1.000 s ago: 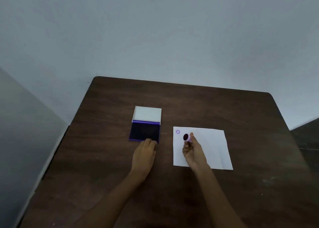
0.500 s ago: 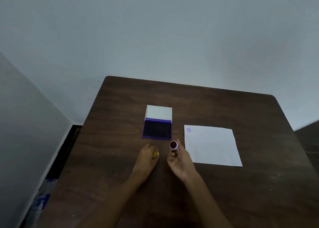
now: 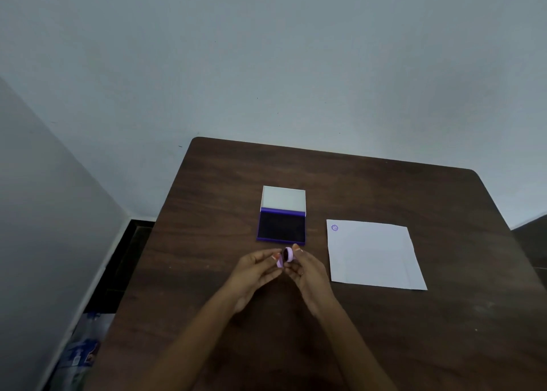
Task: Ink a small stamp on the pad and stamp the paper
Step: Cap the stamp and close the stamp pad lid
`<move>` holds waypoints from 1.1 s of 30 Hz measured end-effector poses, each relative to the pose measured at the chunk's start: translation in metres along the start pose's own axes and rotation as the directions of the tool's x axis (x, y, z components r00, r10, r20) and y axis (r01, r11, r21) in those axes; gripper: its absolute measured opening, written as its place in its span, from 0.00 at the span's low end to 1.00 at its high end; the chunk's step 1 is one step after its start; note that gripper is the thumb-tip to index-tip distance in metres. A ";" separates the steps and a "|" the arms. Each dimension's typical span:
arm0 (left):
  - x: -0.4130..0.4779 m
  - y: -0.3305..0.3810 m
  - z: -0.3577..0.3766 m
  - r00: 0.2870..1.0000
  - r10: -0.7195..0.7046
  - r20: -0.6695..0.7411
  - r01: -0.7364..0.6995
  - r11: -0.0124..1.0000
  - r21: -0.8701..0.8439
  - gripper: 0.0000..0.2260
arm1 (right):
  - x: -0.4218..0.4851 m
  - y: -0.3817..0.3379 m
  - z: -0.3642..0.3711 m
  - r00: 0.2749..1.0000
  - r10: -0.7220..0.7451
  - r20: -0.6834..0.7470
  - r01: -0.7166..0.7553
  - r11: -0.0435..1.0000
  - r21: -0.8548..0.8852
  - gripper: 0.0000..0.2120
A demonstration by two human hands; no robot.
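Two hands, left hand (image 3: 257, 267) and right hand (image 3: 307, 269), pinch one small round lilac plastic stamp (image 3: 287, 255) mid-frame, just below the open purple ink pad (image 3: 281, 227), probably ready for inking.

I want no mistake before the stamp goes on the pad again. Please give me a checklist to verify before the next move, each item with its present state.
1. Ink pad lid open, dark surface exposed: ok.
2. Small stamp held: ok, between right hand and left hand.
3. Stamp face turned down toward the pad: not ok, it faces sideways.
4. Path to the pad free: ok.
5. Paper flat, with free space beside the purple mark: ok.
6. Ink left on the stamp face: cannot tell.
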State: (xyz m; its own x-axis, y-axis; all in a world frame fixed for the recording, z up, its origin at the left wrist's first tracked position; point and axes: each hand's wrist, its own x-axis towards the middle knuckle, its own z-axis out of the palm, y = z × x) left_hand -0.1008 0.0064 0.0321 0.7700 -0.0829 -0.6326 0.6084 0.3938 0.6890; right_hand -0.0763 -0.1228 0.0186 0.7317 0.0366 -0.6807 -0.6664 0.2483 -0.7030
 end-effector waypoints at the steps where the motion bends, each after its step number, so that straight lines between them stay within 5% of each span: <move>1: 0.000 0.000 -0.001 1.000 0.000 0.000 0.000 1.000 -0.017 0.09 | 0.000 0.002 0.000 0.999 -0.047 -0.005 0.046 0.996 -0.077 0.12; 5: 0.000 0.001 -0.003 1.000 -0.006 -0.005 0.006 0.998 -0.066 0.08 | -0.005 0.005 0.004 0.981 -0.195 0.004 0.189 0.945 -0.269 0.09; 12: 0.002 0.005 -0.002 1.000 -0.026 0.010 0.027 0.993 -0.113 0.08 | -0.011 0.003 0.007 0.962 -0.273 -0.007 0.254 0.903 -0.346 0.03; 26: 0.009 0.003 0.001 0.997 -0.056 0.045 0.061 0.992 -0.109 0.13 | -0.009 0.003 0.002 0.953 -0.302 0.020 0.286 0.877 -0.387 0.10; 33: 0.011 0.004 0.000 0.997 -0.072 0.027 0.074 0.996 -0.053 0.11 | -0.006 0.002 -0.003 0.956 -0.287 0.063 0.285 0.853 -0.438 0.06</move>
State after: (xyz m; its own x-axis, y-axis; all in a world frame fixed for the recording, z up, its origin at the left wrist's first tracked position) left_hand -0.0898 0.0073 0.0279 0.7290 -0.1363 -0.6708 0.6524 0.4347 0.6208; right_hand -0.0823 -0.1255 0.0209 0.8996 0.0250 -0.4359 -0.4226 -0.2016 -0.8836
